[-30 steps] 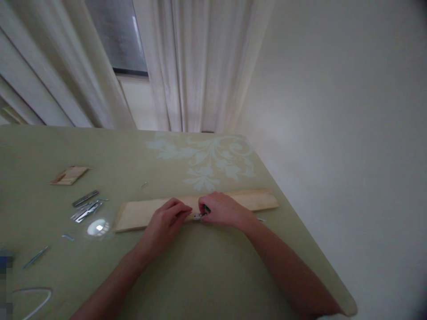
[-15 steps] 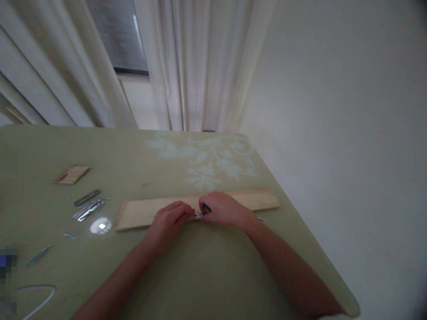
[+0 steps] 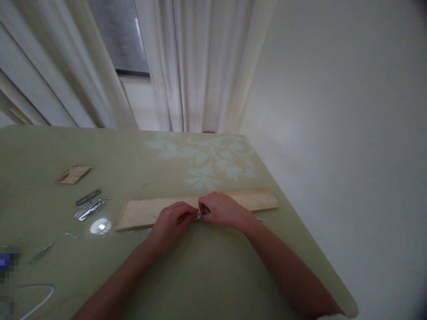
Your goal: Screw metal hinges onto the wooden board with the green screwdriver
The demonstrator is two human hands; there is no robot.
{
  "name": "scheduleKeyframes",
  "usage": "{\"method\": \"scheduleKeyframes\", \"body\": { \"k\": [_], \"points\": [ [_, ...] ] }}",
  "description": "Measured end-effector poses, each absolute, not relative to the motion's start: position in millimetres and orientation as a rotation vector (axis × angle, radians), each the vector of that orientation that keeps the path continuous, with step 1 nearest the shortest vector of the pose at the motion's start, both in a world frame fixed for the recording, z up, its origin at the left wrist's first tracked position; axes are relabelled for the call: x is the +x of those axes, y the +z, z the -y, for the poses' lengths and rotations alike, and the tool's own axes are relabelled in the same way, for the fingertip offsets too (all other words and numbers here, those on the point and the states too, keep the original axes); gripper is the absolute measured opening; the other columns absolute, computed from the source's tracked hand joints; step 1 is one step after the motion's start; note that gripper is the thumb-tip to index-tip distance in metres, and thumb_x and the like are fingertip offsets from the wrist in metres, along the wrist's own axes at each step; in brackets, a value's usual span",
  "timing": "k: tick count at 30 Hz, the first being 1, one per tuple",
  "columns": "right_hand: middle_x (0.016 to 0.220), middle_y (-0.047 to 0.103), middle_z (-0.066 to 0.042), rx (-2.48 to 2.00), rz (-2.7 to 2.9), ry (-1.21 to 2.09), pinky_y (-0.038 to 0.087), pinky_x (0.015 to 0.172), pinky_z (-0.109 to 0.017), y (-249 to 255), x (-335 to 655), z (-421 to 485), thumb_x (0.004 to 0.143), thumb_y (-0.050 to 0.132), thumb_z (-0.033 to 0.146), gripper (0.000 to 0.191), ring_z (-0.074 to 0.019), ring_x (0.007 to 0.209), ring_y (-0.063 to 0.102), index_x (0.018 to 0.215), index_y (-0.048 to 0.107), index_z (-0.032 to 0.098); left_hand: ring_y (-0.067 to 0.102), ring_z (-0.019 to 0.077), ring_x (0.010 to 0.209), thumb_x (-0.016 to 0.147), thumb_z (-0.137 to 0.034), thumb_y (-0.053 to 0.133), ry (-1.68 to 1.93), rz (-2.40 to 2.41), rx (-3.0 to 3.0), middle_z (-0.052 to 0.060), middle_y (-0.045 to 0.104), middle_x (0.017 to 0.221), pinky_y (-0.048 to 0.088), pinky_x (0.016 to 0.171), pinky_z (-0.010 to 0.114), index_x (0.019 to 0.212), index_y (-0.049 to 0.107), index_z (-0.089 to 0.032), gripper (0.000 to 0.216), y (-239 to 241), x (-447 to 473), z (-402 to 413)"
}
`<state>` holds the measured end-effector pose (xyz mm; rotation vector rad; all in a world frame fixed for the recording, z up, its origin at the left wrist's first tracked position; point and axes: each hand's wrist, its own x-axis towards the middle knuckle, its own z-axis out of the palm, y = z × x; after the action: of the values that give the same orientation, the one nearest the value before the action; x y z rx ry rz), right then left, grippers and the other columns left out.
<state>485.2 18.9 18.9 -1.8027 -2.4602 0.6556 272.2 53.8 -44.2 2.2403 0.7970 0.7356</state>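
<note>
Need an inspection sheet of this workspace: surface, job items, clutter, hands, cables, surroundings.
Surface: green table, pale floral pattern near the far edge.
Job items: long wooden board lying flat; small metal part between the hands at its near edge.
Clutter: metal pieces and small wood piece, left of the board.
Hands: left hand, fingertips at the metal part, grip unclear; right hand curled around a green item.
Cables: pale curved strand, lower left; type unclear.
Surroundings: curtains, plain wall.
</note>
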Motion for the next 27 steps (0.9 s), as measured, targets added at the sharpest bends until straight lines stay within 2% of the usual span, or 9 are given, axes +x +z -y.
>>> {"method": "scheduleKeyframes", "body": {
  "k": [4,6,9,12,16,27],
  "points": [
    [0.077,0.065,0.002,-1.557,2.197,0.735,0.036,0.065,-0.025,46,497,-13,0.087,0.076,0.039,0.026,-0.0142,0.073,0.056,0.106,0.07,0.021,0.075,0.0192,0.084,0.096,-0.032,0.063,0.751,-0.874,2.18,0.005,0.08,0.096,0.059,0.078,0.029,0.102,0.076,-0.023,0.017,-46,272,-52],
    [0.068,0.055,0.006,-1.364,1.865,0.704,0.036,0.06,-0.024,67,501,-5,0.091,0.072,0.038,0.02,-0.0111,0.063,0.049,0.103,0.068,0.022,0.074,0.0186,0.082,0.096,-0.032,0.063,0.749,-0.872,2.175,0.005,0.079,0.094,0.059,0.076,0.029,0.1,0.076,-0.022,0.016,-47,273,-51],
    [0.065,0.047,0.007,-0.898,1.323,0.751,0.032,0.046,-0.022,91,499,6,0.096,0.063,0.039,0.016,-0.0098,0.052,0.039,0.09,0.058,0.025,0.073,0.0173,0.079,0.096,-0.031,0.064,0.757,-0.861,2.172,0.005,0.078,0.091,0.059,0.074,0.027,0.097,0.076,-0.022,0.015,-49,273,-51],
    [0.064,0.044,0.007,-0.619,1.011,0.774,0.03,0.039,-0.02,94,486,8,0.095,0.061,0.038,0.027,-0.0094,0.047,0.037,0.077,0.045,0.025,0.072,0.0166,0.076,0.095,-0.032,0.065,0.76,-0.872,2.133,0.004,0.078,0.089,0.059,0.071,0.026,0.097,0.076,-0.022,0.015,-51,273,-51],
    [0.063,0.046,0.007,-0.575,0.944,0.777,0.033,0.038,-0.018,76,466,-5,0.092,0.067,0.038,0.031,-0.0086,0.047,0.038,0.076,0.043,0.025,0.07,0.0156,0.071,0.094,-0.034,0.065,0.738,-0.883,2.087,0.004,0.078,0.086,0.058,0.068,0.025,0.097,0.076,-0.021,0.017,-51,274,-52],
    [0.066,0.052,0.006,-0.596,1.087,0.815,0.035,0.043,-0.02,41,442,-22,0.098,0.064,0.034,0.022,-0.0076,0.048,0.042,0.082,0.053,0.024,0.068,0.0156,0.07,0.093,-0.032,0.065,0.704,-0.891,2.068,0.002,0.076,0.081,0.053,0.066,0.025,0.095,0.074,-0.021,0.015,-44,277,-51]
  ]
}}
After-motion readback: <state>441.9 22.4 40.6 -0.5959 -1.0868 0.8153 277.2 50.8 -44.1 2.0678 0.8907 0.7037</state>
